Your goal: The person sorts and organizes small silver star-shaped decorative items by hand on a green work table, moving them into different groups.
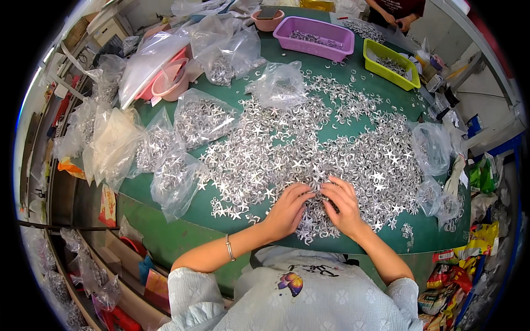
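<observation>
The left hand (288,211) and right hand (343,207) rest at the near side of the heap, fingers curled and fingertips close together among the silver pieces (381,165). Whether either pinches a piece cannot be told, since the fingers cover what lies under them. The pieces are small, shiny stars and crescents, spread in a thick, jumbled layer over the middle of the smooth green worktop (430,234). A thin metal bracelet (229,248) circles the left wrist.

To the left stand crinkled clear plastic bags (201,118) bulging with similar pieces; a filmy bag (280,85) lies on the heap's far side, and a limp one (432,149) at its right. Farther off are a purple tub (314,51) and a lime-green tub (386,74), both holding small silvery bits too tiny to make out. At the far right, another person (395,11) is cut off by the upper edge.
</observation>
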Tool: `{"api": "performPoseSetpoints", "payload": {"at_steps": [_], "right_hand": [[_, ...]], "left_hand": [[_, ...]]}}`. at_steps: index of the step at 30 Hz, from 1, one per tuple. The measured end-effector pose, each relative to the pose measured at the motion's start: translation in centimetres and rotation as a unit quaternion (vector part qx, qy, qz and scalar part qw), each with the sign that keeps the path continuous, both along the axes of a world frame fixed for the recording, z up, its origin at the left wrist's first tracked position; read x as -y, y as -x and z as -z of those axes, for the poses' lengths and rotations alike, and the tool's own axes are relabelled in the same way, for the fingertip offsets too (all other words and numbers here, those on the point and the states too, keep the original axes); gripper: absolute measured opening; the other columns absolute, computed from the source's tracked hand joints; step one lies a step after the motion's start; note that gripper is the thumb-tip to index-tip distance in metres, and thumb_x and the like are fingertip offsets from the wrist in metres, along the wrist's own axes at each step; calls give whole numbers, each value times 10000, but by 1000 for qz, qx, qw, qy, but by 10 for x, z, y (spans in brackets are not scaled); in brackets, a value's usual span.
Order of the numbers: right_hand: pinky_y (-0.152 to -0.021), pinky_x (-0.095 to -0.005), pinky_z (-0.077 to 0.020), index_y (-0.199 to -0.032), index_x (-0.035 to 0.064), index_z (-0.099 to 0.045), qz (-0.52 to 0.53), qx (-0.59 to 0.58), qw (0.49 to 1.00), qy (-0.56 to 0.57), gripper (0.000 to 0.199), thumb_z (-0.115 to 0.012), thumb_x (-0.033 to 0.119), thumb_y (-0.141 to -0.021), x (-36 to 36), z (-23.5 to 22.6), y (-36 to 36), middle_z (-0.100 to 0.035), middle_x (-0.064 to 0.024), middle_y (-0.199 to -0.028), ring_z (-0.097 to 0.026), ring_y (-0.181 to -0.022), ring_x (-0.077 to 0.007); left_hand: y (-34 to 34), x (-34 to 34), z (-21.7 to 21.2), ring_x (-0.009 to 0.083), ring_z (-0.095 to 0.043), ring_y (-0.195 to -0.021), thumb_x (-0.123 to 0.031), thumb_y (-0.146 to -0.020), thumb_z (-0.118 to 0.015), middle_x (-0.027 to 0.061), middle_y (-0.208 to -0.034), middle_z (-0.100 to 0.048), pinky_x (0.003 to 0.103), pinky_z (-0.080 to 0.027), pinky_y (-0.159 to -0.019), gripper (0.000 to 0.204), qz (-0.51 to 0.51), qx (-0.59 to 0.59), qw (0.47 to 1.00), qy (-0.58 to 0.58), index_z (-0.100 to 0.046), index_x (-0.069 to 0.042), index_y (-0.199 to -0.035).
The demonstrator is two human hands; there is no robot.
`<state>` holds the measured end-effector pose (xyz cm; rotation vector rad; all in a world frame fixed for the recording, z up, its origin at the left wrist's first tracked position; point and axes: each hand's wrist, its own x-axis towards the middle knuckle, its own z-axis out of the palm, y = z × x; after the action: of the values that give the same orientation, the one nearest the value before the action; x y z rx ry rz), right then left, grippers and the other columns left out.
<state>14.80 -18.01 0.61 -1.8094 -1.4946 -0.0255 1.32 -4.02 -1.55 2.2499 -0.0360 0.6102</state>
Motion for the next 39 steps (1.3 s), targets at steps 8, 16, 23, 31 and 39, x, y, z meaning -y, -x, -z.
{"api": "performPoseSetpoints", "payload": {"at_steps": [8, 16, 23, 31, 39], "right_hand": [[-871, -442, -381, -979, 17, -581, -7, 72, 996, 59, 281, -597, 16, -699, 31, 0, 7, -537, -111, -1066, -452, -1123, -317], [-926, -425, -324, -1061, 18, -548, 117, -9, 993, 11, 362, -627, 92, -716, 30, -3, 7, -498, -128, -1155, -424, -1124, -328], [-933, -467, -322, -1065, 107, -556, -25, 80, 986, 142, 359, -649, 173, -725, 6, -20, 11, -450, -103, -1228, -377, -1171, -329], [-854, -400, -390, -921, 38, -584, 34, 51, 995, 74, 222, -626, 45, -703, 43, -6, 1, -530, -95, -1134, -491, -1064, -299], [-760, -373, -384, -828, 20, -587, 204, -53, 977, -24, 111, -621, 37, -723, 36, -4, -8, -528, -101, -909, -493, -851, -274]], "left_hand": [[27, -4, 4, 311, -454, -1066, 78, -665, -550, 132, -1078, -500, 461, -337, -949, 411, -78, -29, 993, -88, -514, -8, -1065], [25, -6, 1, 318, -479, -994, 69, -702, -560, 144, -1041, -502, 398, -374, -868, 369, -153, -9, 988, 20, -509, -1, -1061], [13, 0, 6, 293, -501, -914, 35, -717, -592, 127, -1002, -518, 361, -382, -796, 292, -187, -4, 982, 16, -540, -20, -999], [14, -1, 9, 301, -490, -923, 1, -723, -610, 136, -1009, -508, 373, -378, -799, 302, -241, -23, 969, 40, -535, -9, -1015], [11, -6, 4, 311, -495, -936, 32, -740, -561, 132, -1016, -509, 378, -383, -793, 289, -201, -53, 978, 28, -536, -17, -1024]]}}
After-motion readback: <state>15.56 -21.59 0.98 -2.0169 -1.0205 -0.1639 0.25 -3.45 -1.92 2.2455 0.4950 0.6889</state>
